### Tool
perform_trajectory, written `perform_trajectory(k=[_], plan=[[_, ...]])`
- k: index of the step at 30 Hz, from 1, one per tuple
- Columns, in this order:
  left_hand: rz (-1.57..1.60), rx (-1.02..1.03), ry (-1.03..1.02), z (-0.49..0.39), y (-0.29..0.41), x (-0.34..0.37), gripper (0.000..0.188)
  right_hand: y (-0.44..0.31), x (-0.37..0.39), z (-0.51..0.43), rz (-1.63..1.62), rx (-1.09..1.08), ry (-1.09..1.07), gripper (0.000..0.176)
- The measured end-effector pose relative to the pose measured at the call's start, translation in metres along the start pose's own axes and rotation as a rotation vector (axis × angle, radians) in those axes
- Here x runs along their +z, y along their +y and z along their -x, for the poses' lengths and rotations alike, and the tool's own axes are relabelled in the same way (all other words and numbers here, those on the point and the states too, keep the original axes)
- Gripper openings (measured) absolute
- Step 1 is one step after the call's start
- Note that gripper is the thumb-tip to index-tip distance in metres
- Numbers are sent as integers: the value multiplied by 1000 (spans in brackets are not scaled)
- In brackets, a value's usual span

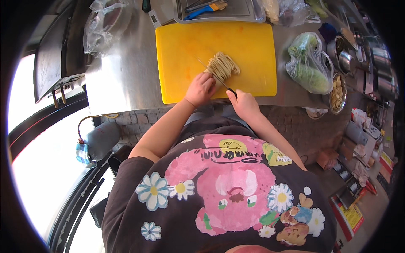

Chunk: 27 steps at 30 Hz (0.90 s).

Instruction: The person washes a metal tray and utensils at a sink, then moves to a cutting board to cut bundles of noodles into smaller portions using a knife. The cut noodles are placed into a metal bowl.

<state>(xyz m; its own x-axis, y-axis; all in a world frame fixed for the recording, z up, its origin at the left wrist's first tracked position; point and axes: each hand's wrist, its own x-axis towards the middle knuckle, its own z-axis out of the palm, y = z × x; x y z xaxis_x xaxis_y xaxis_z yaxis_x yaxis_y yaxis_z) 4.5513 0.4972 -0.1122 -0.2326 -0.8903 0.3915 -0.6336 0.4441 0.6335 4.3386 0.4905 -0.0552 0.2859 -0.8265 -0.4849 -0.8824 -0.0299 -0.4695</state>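
Note:
A yellow cutting board (180,60) lies on the steel counter in front of me. On it, right of centre, rests a folded bundle of pale noodle strands (223,64). My right hand (244,102) grips the black handle of a knife (218,78), whose thin blade points up and left along the bundle's lower left side. My left hand (202,88), fingers curled, presses at the near end of the bundle, left of the blade. Part of the dough under its fingertips is hidden, so what they hold cannot be told exactly.
Beyond the board stands a metal tray (218,21) with a blue-handled brush (202,12). A digital thermometer or scale (154,18) lies beside it. Bagged green vegetables (308,66) and a steel bowl of pale pieces (338,95) are at right; a plastic bag (106,28) is at left.

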Motion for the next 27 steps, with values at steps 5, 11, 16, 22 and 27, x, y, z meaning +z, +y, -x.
perform_trajectory(k=[5, 11, 16, 22, 27], plan=[[13, 10, 6, 1, -1, 3, 16, -10, 12, -14, -19, -14, 56, 57], [10, 1, 36, 2, -3, 1, 16, -9, 7, -12, -81, -62, 62, 56], [18, -24, 11, 6, -3, 5, 15, -6, 7, -1, -9, -12, 34, 57], [19, 61, 86, 3, -5, 2, 16, -13, 14, -19, -138, -58, 69, 57], [-8, 24, 70, 9, -7, 5, 17, 2, 9, 4, -20, 8, -19, 57]])
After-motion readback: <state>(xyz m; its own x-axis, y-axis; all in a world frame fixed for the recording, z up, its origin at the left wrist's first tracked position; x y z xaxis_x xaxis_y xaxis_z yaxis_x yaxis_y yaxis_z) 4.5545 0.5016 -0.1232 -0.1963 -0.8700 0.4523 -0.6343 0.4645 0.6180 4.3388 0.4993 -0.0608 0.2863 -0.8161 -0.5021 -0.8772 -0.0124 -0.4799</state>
